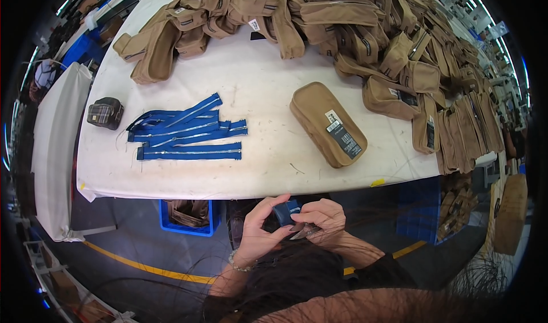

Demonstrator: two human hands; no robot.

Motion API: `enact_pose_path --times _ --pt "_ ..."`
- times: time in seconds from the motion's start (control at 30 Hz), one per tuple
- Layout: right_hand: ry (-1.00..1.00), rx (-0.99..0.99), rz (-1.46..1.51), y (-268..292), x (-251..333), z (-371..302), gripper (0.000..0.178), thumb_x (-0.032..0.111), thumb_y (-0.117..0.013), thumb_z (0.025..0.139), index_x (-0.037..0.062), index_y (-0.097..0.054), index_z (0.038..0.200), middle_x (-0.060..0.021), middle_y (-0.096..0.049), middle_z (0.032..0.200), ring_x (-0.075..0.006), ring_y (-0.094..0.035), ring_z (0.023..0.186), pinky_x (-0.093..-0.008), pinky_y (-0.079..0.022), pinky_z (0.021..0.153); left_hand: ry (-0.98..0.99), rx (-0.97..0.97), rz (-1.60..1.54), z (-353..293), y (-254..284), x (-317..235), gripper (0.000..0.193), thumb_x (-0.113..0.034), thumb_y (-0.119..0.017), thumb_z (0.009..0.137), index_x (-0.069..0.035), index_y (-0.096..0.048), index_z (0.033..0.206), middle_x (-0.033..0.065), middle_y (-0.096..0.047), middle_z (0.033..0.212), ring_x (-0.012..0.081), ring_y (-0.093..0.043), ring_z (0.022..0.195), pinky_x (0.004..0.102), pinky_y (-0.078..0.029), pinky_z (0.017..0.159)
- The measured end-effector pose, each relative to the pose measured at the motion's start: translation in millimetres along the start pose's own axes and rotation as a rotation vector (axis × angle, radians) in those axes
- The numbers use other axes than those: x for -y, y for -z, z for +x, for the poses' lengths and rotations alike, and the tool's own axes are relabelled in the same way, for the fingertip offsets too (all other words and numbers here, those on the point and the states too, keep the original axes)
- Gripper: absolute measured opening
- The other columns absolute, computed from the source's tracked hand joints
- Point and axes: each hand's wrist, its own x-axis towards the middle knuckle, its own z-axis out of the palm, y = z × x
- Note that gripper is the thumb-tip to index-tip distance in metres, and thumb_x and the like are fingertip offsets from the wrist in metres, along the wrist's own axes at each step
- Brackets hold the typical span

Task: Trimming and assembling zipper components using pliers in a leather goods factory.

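Just off the table's near edge, my left hand (257,229) is closed around a short, folded piece of blue zipper (282,213) with pale teeth. My right hand (326,219) pinches at the zipper's right side. Beneath its fingers a small pointed metal blade (302,232) sticks out, resembling thread snips; its handle is hidden in the palm. Several blue zippers (188,132) lie in a loose stack on the table, to the left. A tan zippered pouch (328,123) with a dark label and a white sticker rests at an angle on the right.
The white-covered table (257,174) bears a big heap of tan pouches (342,20) along its back and right side. A small plaid pouch (105,113) sits at the left edge. Below are a blue bin (214,223) of brown items and another blue crate (416,209).
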Motion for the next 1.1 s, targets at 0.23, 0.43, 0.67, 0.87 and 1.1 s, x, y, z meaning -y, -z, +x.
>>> enact_pose_path --times 0.23,0.43,0.67,0.87,1.1 --pt "-0.099 -0.048 0.175 -3.3 9.5 4.6 0.036 0.010 -0.076 0.056 0.0080 -0.066 0.090 -0.0035 -0.059 0.073 -0.0163 -0.055 0.057 -0.0257 -0.039 0.048 -0.020 -0.008 -0.445 -3.4 -0.6 19.0 0.052 -0.009 -0.070 0.071 0.003 -0.049 0.118 0.0111 -0.057 0.105 0.0204 -0.055 0.101 0.0313 -0.041 0.091" --pt "-0.340 0.093 0.062 22.9 9.0 10.4 0.046 0.025 -0.074 0.066 0.0099 -0.062 0.109 -0.0010 -0.055 0.065 -0.0170 -0.047 0.049 -0.0257 -0.038 0.049 0.013 0.073 -0.840 -1.7 -0.9 28.2 0.061 -0.027 -0.073 0.074 0.003 -0.047 0.120 0.0132 -0.059 0.102 0.0197 -0.056 0.099 0.0309 -0.043 0.089" --pt "-0.091 0.135 -0.250 21.7 29.1 16.8 0.048 0.024 -0.074 0.063 0.0171 -0.064 0.109 0.0051 -0.045 0.058 -0.0082 -0.042 0.046 -0.0239 -0.026 0.043 0.064 0.023 -0.883 -5.2 0.6 29.4 0.066 -0.031 -0.077 0.070 0.003 -0.048 0.119 0.0123 -0.059 0.102 0.0191 -0.056 0.098 0.0305 -0.044 0.087" --pt "-0.027 0.139 -0.338 19.8 36.3 16.5 0.041 0.023 -0.074 0.064 0.0172 -0.066 0.104 0.0069 -0.044 0.055 -0.0073 -0.039 0.043 -0.0243 -0.023 0.042 0.011 0.039 -0.884 -4.3 0.3 36.6 0.065 -0.028 -0.079 0.067 0.003 -0.049 0.116 0.0137 -0.059 0.105 0.0200 -0.057 0.098 0.0312 -0.044 0.087" --pt "-0.028 0.084 -0.329 10.2 37.7 8.9 0.037 0.022 -0.073 0.066 0.0157 -0.066 0.101 0.0068 -0.045 0.056 -0.0071 -0.039 0.042 -0.0252 -0.023 0.043 -0.012 -0.024 -0.823 -9.2 3.1 39.8 0.061 -0.021 -0.081 0.062 0.001 -0.051 0.110 0.0160 -0.058 0.106 0.0232 -0.058 0.098 0.0340 -0.047 0.086"
